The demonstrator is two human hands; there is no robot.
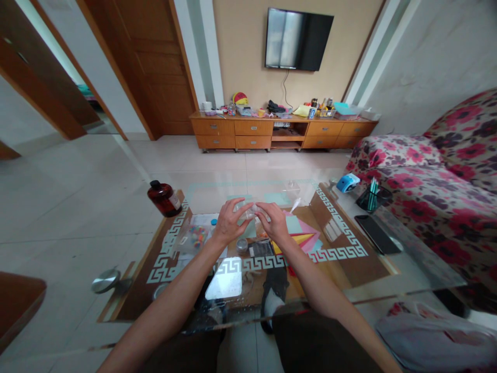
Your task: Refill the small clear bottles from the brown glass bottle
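The left hand (229,221) and right hand (276,221) meet fingertip to fingertip above the glass surface (388,259), pinching between them a small, pale, translucent piece (253,209) — too small to tell its shape. Below lie flat coloured paper sheets (301,235) in pink, yellow and teal, fanned out. A clear packet of bright beads (195,235) sits left, a round brown glass bottle (164,198) beyond it. Right — a flat black phone (376,234) and a dark pen cup (373,197).

I count one brown bottle (164,198), one phone (376,233) and one pen cup (373,198). Two hands, my left hand (229,221) and right hand (276,223).
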